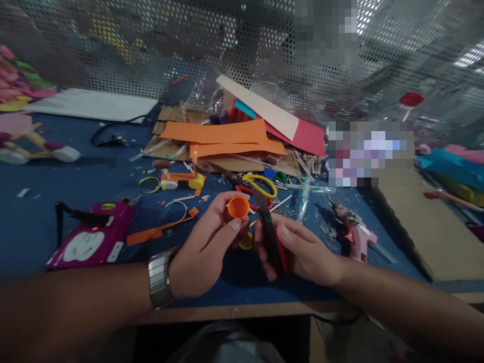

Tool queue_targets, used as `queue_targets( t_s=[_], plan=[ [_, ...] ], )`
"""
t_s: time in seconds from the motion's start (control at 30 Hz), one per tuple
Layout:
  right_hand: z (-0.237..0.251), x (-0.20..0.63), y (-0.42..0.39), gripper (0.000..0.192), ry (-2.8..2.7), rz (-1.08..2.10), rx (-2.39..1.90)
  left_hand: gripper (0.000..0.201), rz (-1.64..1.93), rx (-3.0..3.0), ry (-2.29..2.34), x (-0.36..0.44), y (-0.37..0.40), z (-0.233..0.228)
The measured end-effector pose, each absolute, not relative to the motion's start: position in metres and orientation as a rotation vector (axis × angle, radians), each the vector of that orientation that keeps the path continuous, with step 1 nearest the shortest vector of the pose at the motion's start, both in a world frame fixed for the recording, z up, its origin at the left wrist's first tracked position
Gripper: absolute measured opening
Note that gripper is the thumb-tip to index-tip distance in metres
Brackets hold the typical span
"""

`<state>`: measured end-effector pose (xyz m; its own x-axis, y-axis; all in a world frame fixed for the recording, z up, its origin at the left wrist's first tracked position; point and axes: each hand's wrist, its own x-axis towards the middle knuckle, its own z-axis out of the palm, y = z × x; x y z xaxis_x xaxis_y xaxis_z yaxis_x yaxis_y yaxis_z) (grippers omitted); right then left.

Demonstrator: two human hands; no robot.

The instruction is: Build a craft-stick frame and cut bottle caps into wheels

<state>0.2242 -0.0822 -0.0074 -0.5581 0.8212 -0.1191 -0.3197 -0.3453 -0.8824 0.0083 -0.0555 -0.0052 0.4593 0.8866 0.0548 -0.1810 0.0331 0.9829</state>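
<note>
Two pixelated patches (368,154) hide things behind the scissors (260,185).

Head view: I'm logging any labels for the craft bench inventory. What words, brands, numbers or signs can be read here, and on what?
None can be read.
Pink device: pale markings only, no legible text.
Bottle with red cap: too blurred.
Orange cap in the left hand: no print visible.
</note>
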Motion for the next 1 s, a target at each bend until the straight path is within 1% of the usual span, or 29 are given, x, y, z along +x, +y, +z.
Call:
queue_targets(
  t_s=[0.1,0.2,0.43,0.67,1.0],
  plan=[
    [-0.003,0.224,-0.083,0.044,-1.073,2.089,-0.750,0.027,0.925,1.285,0.700,0.007,-0.057,-0.005],
    [-0.002,0.224,-0.083,0.045,-1.067,2.138,-0.801,0.030,0.907,1.291,0.690,0.006,-0.056,-0.005],
    [-0.005,0.225,-0.085,0.046,-1.133,2.081,-0.915,0.029,0.879,1.315,0.642,0.004,-0.057,-0.002],
    [0.003,0.226,-0.088,0.051,-1.236,2.112,-1.012,0.037,0.817,1.376,0.631,0.000,-0.059,-0.001],
    [0.003,0.230,-0.089,0.046,-1.323,2.092,-0.969,0.035,0.833,1.448,0.605,-0.001,-0.061,0.001]
  ],
)
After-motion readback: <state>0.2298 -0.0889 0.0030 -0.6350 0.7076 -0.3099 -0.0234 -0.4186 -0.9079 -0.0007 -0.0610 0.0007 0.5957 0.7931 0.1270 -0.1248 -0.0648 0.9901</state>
